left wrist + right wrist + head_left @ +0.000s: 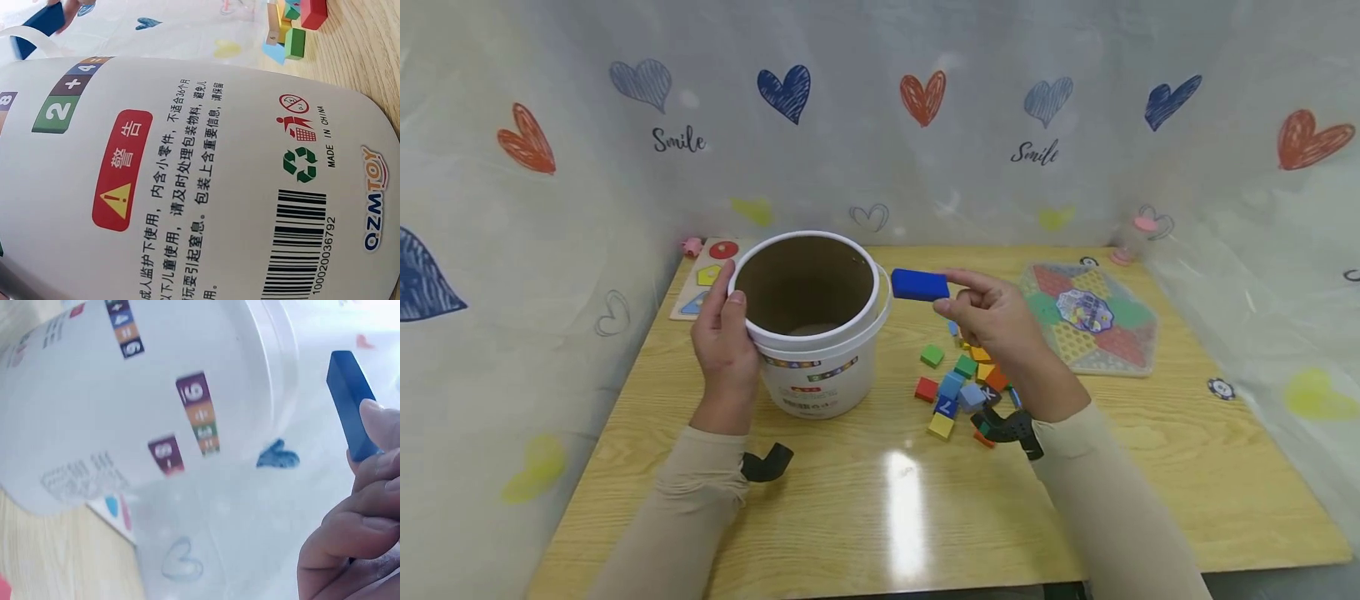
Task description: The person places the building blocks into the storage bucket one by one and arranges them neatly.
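A white bucket [820,379] with printed number strips stands on the table, its mouth uncovered and its inside brown. My left hand [726,350] grips the bucket's rim at the left, thumb over the edge. Between thumb and fingers, my right hand [992,312] pinches a blue rectangular block [920,285] just right of the rim, at about rim height. In the right wrist view the blue block [351,406] points up beside the bucket wall. Below the right hand lies a loose pile of small coloured blocks [951,385], partly hidden by the wrist.
A hexagonal board [1120,333] with coloured triangles lies at the right. Behind the bucket at left is a shape puzzle board [688,292] beside a small pink figure [692,247]. A pink-topped clear jar [1135,237] stands at the back right corner. Curtains border the table [820,517].
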The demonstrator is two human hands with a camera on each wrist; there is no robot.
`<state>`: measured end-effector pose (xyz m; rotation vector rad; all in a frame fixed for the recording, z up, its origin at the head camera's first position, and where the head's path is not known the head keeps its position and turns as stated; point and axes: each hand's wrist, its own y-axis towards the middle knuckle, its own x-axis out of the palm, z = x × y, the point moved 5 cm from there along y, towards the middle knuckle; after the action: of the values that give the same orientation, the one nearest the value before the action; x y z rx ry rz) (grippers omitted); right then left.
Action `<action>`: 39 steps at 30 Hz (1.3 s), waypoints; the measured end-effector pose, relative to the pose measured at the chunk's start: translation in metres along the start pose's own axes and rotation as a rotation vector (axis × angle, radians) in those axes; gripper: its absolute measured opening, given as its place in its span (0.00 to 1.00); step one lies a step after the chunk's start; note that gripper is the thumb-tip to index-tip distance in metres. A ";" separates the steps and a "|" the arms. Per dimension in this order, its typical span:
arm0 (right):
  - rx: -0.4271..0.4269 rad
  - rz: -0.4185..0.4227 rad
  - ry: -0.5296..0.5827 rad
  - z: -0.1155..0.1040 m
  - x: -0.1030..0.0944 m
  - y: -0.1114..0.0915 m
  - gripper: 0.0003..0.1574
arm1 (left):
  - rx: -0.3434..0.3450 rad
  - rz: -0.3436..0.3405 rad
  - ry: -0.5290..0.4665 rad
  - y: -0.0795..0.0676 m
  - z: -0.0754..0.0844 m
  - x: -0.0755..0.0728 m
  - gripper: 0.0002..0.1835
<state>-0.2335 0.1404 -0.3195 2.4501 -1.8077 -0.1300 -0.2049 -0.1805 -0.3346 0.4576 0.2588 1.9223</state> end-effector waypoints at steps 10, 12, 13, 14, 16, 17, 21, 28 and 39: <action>-0.051 -0.068 -0.019 0.002 0.041 0.023 0.24 | -0.004 -0.020 0.068 -0.001 0.003 0.001 0.22; -0.044 -0.069 -0.036 0.004 0.044 0.025 0.24 | 0.002 -0.022 0.073 -0.001 0.003 0.002 0.23; -0.040 -0.072 -0.043 0.004 0.045 0.025 0.24 | 0.005 -0.022 0.075 -0.001 0.004 0.002 0.23; -0.033 -0.073 -0.053 0.005 0.046 0.026 0.24 | 0.006 -0.022 0.077 -0.001 0.004 0.002 0.23; -0.025 -0.079 -0.062 0.006 0.047 0.027 0.24 | 0.007 -0.022 0.080 -0.002 0.004 0.002 0.22; -0.020 -0.079 -0.067 0.007 0.048 0.027 0.24 | 0.008 -0.024 0.079 -0.002 0.005 0.002 0.22; -0.005 -0.081 -0.076 0.007 0.050 0.027 0.25 | 0.019 -0.025 0.071 -0.003 0.006 0.002 0.22; 0.002 -0.098 -0.064 0.005 0.055 0.027 0.26 | 0.002 -0.009 0.066 -0.004 0.005 0.001 0.22; -0.062 -0.039 -0.055 0.008 0.013 0.008 0.29 | 0.011 -0.021 0.087 -0.003 0.006 0.001 0.23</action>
<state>-0.2383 0.1251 -0.3262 2.4636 -1.7493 -0.2540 -0.2003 -0.1789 -0.3306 0.3771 0.3298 1.9235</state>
